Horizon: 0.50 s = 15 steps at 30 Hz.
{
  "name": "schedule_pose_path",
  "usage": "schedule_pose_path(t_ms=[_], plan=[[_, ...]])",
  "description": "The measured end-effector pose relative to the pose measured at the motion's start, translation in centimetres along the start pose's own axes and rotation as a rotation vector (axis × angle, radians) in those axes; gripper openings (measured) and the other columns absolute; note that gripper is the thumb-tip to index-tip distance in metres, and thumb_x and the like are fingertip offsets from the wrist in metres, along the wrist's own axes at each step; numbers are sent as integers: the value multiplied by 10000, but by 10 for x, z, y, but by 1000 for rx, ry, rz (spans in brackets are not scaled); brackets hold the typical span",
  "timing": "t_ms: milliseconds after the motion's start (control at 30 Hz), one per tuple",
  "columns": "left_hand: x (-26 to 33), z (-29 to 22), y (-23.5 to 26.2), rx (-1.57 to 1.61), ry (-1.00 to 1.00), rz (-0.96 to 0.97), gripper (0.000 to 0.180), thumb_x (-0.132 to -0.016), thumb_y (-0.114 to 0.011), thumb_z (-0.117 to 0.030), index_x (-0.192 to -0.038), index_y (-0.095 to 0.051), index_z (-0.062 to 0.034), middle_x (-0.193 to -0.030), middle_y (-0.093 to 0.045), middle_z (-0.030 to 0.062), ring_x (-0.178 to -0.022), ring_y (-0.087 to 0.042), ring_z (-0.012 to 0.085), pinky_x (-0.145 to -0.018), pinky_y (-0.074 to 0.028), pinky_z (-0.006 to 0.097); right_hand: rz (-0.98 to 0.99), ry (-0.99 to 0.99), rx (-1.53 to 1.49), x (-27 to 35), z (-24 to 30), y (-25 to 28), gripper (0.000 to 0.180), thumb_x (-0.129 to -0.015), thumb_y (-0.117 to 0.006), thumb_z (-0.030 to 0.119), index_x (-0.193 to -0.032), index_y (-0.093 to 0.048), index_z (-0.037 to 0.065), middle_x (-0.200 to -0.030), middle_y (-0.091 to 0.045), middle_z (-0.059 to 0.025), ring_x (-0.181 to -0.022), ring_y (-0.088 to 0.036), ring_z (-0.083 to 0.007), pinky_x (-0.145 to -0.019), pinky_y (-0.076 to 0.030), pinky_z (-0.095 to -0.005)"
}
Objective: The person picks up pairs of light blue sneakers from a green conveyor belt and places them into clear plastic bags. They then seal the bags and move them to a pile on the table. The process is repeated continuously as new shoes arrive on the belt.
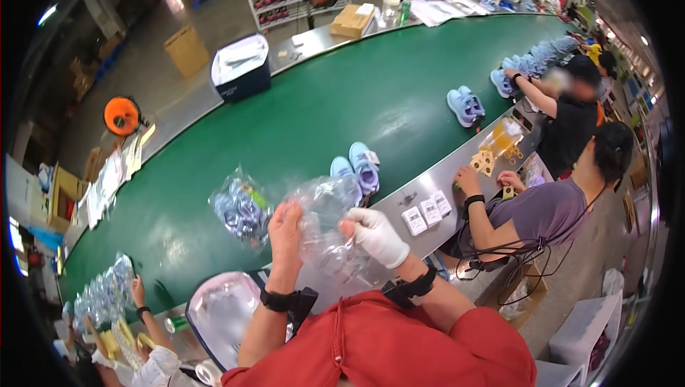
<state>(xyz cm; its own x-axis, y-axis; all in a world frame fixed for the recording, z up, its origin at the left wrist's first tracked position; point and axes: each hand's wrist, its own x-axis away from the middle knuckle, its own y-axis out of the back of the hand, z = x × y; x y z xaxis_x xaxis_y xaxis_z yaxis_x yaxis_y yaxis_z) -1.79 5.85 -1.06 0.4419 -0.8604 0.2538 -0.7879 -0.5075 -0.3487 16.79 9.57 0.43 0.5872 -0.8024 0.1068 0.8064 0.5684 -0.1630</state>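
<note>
Clear plastic formed the bag that both hands gripped: the bare left hand had its fingers closed on the bag's left side, while the white-gloved right hand pinched its right side. Just beyond the bag, light-blue shoes sat on the green belt. Left of the bag lay wrapped shoes; right of it, white label cards rested on a metal ledge. Nearer the body, left of the bag, was a rounded tub.
</note>
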Motion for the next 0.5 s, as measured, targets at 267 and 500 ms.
schedule_pose_path(t_ms=[267,500], plan=[[7,8,-1,130,11,-30,107,-925,-528,-172,-871,-569,-89,-782,-546,-44,-649,-501,56,-602,-430,202,-20,-25,-134,13,-8,11,279,-909,-584,279,-750,-562,50,-662,-534,32,-584,-503,-56,-554,-425,-227],[-10,-15,25,308,-73,-186,88,-930,-526,-162,-885,-546,-88,-761,-516,-38,-662,-499,77,-583,-429,215,-207,-44,247,27,-13,51,221,-868,-597,208,-745,-499,52,-673,-538,-25,-595,-567,-156,-559,-451,-279]])
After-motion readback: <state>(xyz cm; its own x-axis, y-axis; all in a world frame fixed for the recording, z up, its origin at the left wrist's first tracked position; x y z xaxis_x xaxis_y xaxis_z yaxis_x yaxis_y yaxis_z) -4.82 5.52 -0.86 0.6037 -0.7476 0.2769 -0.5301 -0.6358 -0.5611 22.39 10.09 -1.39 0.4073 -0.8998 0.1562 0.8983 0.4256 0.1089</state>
